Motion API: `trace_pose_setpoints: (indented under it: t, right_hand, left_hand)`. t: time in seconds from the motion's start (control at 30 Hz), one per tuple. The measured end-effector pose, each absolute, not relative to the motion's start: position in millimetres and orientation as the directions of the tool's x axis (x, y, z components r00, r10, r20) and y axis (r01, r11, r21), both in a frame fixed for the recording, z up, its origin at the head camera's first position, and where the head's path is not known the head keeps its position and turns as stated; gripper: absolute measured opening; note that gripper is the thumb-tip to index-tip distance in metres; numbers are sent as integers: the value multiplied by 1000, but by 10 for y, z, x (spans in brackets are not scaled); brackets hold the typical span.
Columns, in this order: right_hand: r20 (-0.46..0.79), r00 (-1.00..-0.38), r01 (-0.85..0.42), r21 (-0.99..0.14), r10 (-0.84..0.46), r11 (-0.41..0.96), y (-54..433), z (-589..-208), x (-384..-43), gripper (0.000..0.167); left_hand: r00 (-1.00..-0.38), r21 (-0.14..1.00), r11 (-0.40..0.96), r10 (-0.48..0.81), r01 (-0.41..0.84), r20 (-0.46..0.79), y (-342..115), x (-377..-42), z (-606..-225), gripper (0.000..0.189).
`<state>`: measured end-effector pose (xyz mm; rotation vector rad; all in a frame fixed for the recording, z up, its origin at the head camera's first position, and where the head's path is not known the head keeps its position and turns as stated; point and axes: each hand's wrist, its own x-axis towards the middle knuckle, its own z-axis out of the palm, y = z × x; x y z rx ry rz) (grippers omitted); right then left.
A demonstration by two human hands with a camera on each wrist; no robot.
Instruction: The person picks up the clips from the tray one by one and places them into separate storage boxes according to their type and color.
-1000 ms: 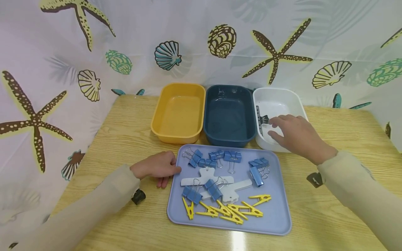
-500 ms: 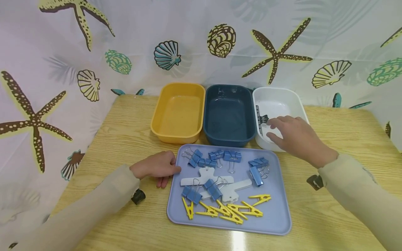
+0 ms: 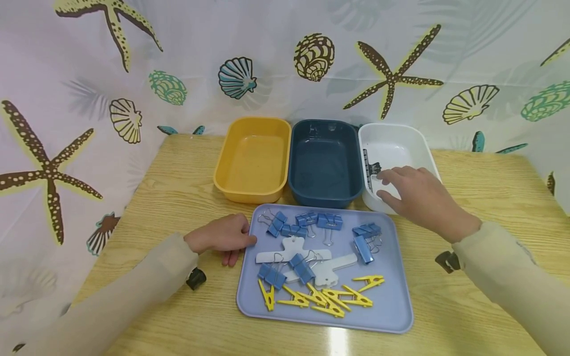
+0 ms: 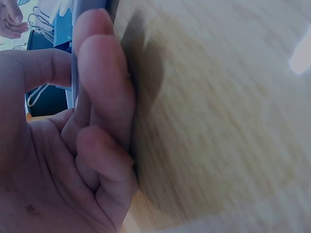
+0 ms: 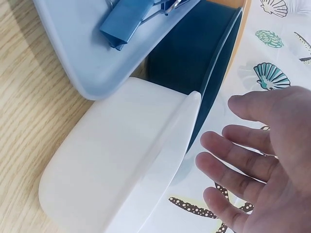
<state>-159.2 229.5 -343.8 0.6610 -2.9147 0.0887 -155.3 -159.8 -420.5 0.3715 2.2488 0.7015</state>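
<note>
My left hand (image 3: 222,235) pinches the left rim of a lavender tray (image 3: 396,301), thumb on the rim and fingers below it in the left wrist view. On the tray lie several blue binder clips (image 3: 329,221), white wide-jawed clips (image 3: 327,272) and yellow clothespins (image 3: 331,307). My right hand (image 3: 416,198) hovers over the front of a white bin (image 3: 401,129), fingers spread and slightly bent, with nothing in them. Inside that bin, a dark ruler-like strip (image 3: 366,170) and a small black piece (image 3: 375,168) show at the left wall, partly hidden by the hand.
A yellow bin (image 3: 253,198) and a dark blue bin (image 3: 325,200) stand left of the white one, in a row behind the tray. All rest on a wooden table (image 3: 178,188). A curtain (image 3: 276,29) printed with shells and starfish hangs behind.
My right hand has drifted very slightly to the right over the white bin. The left hand, the tray and its clips have stayed put.
</note>
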Motion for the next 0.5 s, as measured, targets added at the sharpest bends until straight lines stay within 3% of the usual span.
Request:
trace_pose_setpoints:
  t: [0.5]
  right_hand:
    - [208, -868, -469, -50, -450, 882, 2231, -3440, -1525, 32]
  left_hand:
    - [-683, 577, 815, 455, 60, -572, -1605, -1560, -4205, 38]
